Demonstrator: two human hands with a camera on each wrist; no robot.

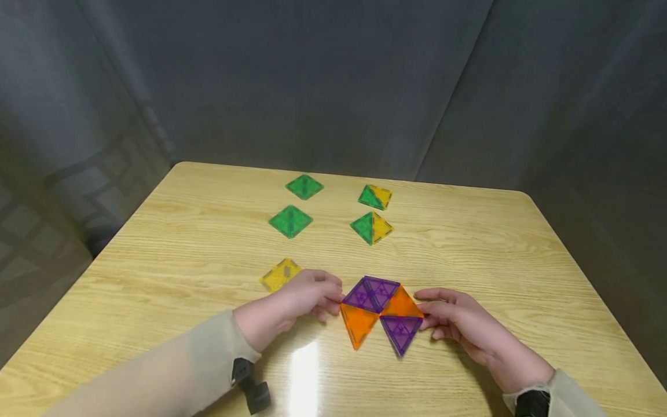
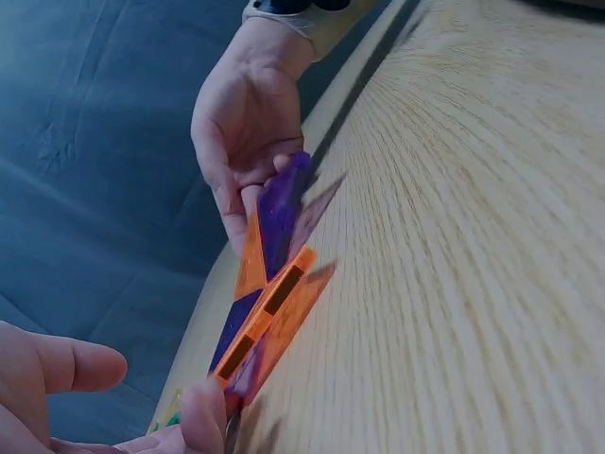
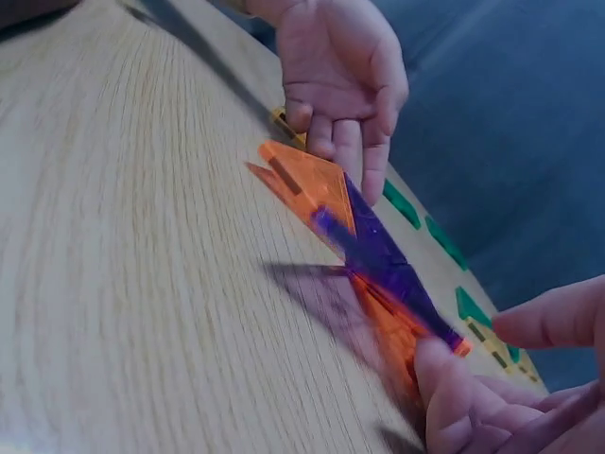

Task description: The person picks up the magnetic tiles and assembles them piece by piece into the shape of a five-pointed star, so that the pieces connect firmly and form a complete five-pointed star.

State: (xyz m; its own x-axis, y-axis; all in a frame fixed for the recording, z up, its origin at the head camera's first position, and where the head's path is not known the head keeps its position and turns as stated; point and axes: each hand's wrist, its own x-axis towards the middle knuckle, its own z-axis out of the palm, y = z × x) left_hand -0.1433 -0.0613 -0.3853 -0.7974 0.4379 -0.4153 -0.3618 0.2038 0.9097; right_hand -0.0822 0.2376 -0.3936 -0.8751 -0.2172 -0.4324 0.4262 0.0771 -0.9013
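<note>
Purple triangular magnetic tiles (image 1: pixel 383 289) and orange triangular magnetic tiles (image 1: pixel 358 323) are joined edge to edge in a partial ring. At its left corner, the fingers of my left hand (image 1: pixel 310 294) touch the tiles. My right hand (image 1: pixel 461 323) touches the right corner with relaxed fingers. Both wrist views show the thumbs held away from the tiles. An orange tile (image 2: pixel 265 317) stands tilted above the wood in the left wrist view, with a coloured shadow under it. In the right wrist view another purple tile (image 3: pixel 378 274) slopes down toward the right fingers.
Two green diamonds (image 1: pixel 290 222) of paired tiles lie farther back on the wooden table (image 1: pixel 198 231). Right of them lie two green-and-yellow pairs (image 1: pixel 383 227). A yellow pair (image 1: pixel 278 275) is partly covered by my left hand. Dark curtains (image 1: pixel 312 87) stand behind the table.
</note>
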